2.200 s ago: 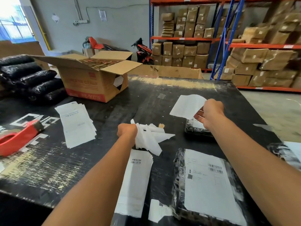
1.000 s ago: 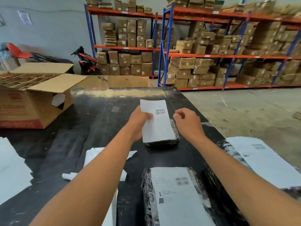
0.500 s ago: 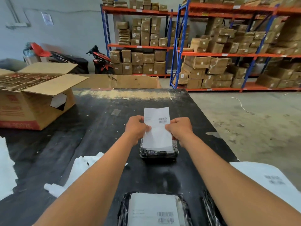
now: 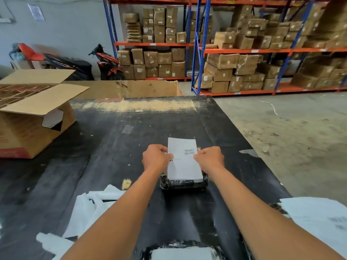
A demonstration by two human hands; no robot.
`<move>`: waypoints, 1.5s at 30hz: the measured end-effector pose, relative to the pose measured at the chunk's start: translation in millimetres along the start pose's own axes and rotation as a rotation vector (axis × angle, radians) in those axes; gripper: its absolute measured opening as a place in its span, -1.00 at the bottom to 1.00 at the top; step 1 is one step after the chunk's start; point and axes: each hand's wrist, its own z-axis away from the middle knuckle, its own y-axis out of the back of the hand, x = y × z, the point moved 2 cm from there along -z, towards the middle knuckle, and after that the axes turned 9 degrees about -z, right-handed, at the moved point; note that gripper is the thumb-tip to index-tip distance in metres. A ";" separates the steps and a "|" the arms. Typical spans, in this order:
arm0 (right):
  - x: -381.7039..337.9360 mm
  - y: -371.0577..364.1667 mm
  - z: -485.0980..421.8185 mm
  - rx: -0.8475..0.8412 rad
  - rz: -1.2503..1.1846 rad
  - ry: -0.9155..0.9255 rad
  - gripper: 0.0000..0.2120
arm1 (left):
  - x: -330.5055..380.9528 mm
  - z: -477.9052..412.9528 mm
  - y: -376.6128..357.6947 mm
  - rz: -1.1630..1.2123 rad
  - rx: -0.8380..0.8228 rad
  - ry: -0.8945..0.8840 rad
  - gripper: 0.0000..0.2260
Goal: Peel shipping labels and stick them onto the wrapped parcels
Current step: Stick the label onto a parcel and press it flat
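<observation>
A small parcel wrapped in black film (image 4: 184, 183) lies mid-table. A white shipping label (image 4: 183, 162) with a barcode lies along its top, its far end sticking out past the parcel. My left hand (image 4: 155, 158) pinches the label's left edge and my right hand (image 4: 210, 159) its right edge, thumbs pressing on the paper. A second wrapped parcel bearing a label (image 4: 182, 253) shows at the bottom edge. A third labelled parcel (image 4: 319, 220) lies at the lower right.
Peeled white backing strips (image 4: 88, 212) are heaped at the lower left on the black table (image 4: 116, 147). An open cardboard box (image 4: 32, 117) stands at the left. The table's right edge drops to concrete floor; shelving with boxes stands behind.
Both hands have lowered the label onto the small parcel and slid a little toward its far part. The view has tilted up slightly, so the near parcel is mostly out of frame.
</observation>
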 end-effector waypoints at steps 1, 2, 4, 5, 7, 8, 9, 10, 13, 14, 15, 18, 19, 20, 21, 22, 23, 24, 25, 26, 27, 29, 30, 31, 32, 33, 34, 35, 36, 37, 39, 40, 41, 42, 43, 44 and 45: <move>2.9 -0.4 -1.6 0.001 0.005 -0.003 -0.75 | -0.8 -1.0 -1.6 0.005 0.000 0.015 -0.86; 3.5 0.3 -1.8 0.000 0.004 -0.005 -0.80 | -1.6 -2.1 -3.5 0.016 -0.003 0.028 -0.87; 5.6 0.5 -6.2 0.008 -0.005 0.003 -0.87 | -3.9 -4.8 -7.2 0.048 -0.007 0.047 -0.87; 5.8 0.0 -9.2 0.011 -0.006 0.006 -0.87 | -4.2 -5.9 -8.4 0.063 -0.008 0.051 -0.86; 4.3 -2.1 -13.8 0.008 0.000 0.017 -0.87 | -3.6 -9.2 -9.8 0.081 -0.004 0.047 -0.86; 2.6 -2.8 -14.8 0.007 0.002 0.020 -0.85 | -3.1 -11.8 -10.5 0.084 0.003 0.045 -0.86; 1.3 -3.8 -16.1 0.004 0.008 0.029 -0.84 | -3.1 -14.4 -11.0 0.083 0.010 0.048 -0.86; 0.7 -4.2 -18.0 0.005 0.013 0.036 -0.88 | -3.2 -17.2 -11.1 0.081 0.016 0.052 -0.86; 1.4 -5.7 -22.9 0.031 0.023 0.062 -0.81 | -3.7 -24.3 -11.1 0.076 0.020 0.059 -0.81; 2.2 -6.3 -24.0 0.025 0.015 0.053 -0.78 | -3.6 -25.9 -11.4 0.074 0.018 0.062 -0.78; 2.9 -7.0 -25.0 0.021 0.002 0.049 -0.76 | -3.8 -27.3 -11.6 0.071 0.015 0.064 -0.77; 5.7 -9.8 -28.7 0.008 -0.028 0.036 -0.70 | -5.4 -30.4 -12.0 0.074 0.011 0.078 -0.73; 6.4 -10.8 -29.2 0.006 -0.029 0.030 -0.69 | -6.2 -31.1 -12.4 0.078 0.009 0.081 -0.71; 7.2 -11.2 -29.4 0.005 -0.028 0.027 -0.70 | -6.7 -31.4 -12.8 0.081 0.006 0.081 -0.70; 7.6 -11.6 -29.5 0.004 -0.024 0.025 -0.71 | -7.4 -31.8 -13.5 0.085 0.004 0.082 -0.70; 7.8 -11.6 -29.1 0.004 -0.023 0.025 -0.72 | -8.0 -32.3 -14.6 0.087 0.002 0.086 -0.70; 8.2 -11.7 -29.1 0.004 -0.020 0.026 -0.72 | -8.8 -32.5 -15.7 0.089 0.000 0.092 -0.71; 8.7 -11.8 -29.5 0.002 -0.018 0.025 -0.73 | -9.3 -32.5 -16.7 0.091 -0.003 0.101 -0.72; 9.1 -12.0 -29.8 0.002 -0.012 0.024 -0.73 | -9.9 -32.3 -17.8 0.096 -0.006 0.111 -0.73; 9.3 -12.2 -30.0 0.002 -0.008 0.024 -0.73 | -10.4 -32.4 -18.8 0.103 -0.011 0.122 -0.73; 9.4 -12.0 -30.3 0.002 -0.003 0.025 -0.73 | -10.9 -32.5 -20.1 0.108 -0.018 0.130 -0.73; 9.6 -12.2 -31.1 0.001 0.004 0.020 -0.74 | -11.4 -33.4 -21.8 0.108 -0.027 0.141 -0.74; 9.4 -12.4 -31.2 0.002 0.007 0.016 -0.74 | -11.3 -33.7 -21.8 0.105 -0.028 0.147 -0.74; 9.0 -12.3 -31.2 0.002 0.012 0.013 -0.74 | -11.2 -34.3 -21.7 0.105 -0.031 0.153 -0.74; 8.8 -12.3 -31.4 0.000 0.019 0.011 -0.75 | -11.0 -35.0 -21.7 0.105 -0.034 0.158 -0.74; 8.4 -12.4 -31.6 -0.001 0.024 0.007 -0.75 | -10.8 -36.0 -21.6 0.106 -0.034 0.163 -0.73; 8.1 -12.3 -31.9 0.000 0.026 0.003 -0.76 | -10.6 -36.5 -21.4 0.108 -0.034 0.168 -0.73; 7.5 -12.2 -32.2 0.001 0.026 0.000 -0.76 | -10.1 -36.9 -21.4 0.109 -0.034 0.173 -0.72; 7.3 -12.0 -32.6 0.002 0.024 -0.005 -0.76 | -9.6 -37.1 -21.3 0.111 -0.036 0.178 -0.71; 7.3 -11.8 -33.1 0.002 0.018 -0.012 -0.76 | -9.1 -37.2 -21.5 0.113 -0.039 0.182 -0.70; 7.1 -11.5 -33.9 0.001 0.012 -0.025 -0.77 | -8.7 -37.9 -22.0 0.113 -0.046 0.188 -0.69; 6.7 -11.5 -34.1 -0.003 0.017 -0.030 -0.77 | -9.0 -38.2 -22.1 0.111 -0.048 0.189 -0.69; 6.5 -11.5 -34.6 -0.006 0.023 -0.033 -0.78 | -9.2 -38.6 -22.3 0.112 -0.048 0.189 -0.69; 6.0 -11.5 -34.8 -0.008 0.030 -0.036 -0.79 | -9.6 -38.6 -22.1 0.113 -0.048 0.189 -0.70; 5.6 -11.2 -35.3 -0.008 0.038 -0.037 -0.81 | -9.8 -38.6 -21.8 0.111 -0.046 0.191 -0.71; 4.9 -10.9 -35.5 -0.006 0.050 -0.036 -0.83 | -9.8 -38.1 -21.4 0.105 -0.046 0.192 -0.71; 4.2 -10.7 -35.7 -0.003 0.066 -0.036 -0.85 | -9.5 -37.9 -21.1 0.098 -0.046 0.192 -0.73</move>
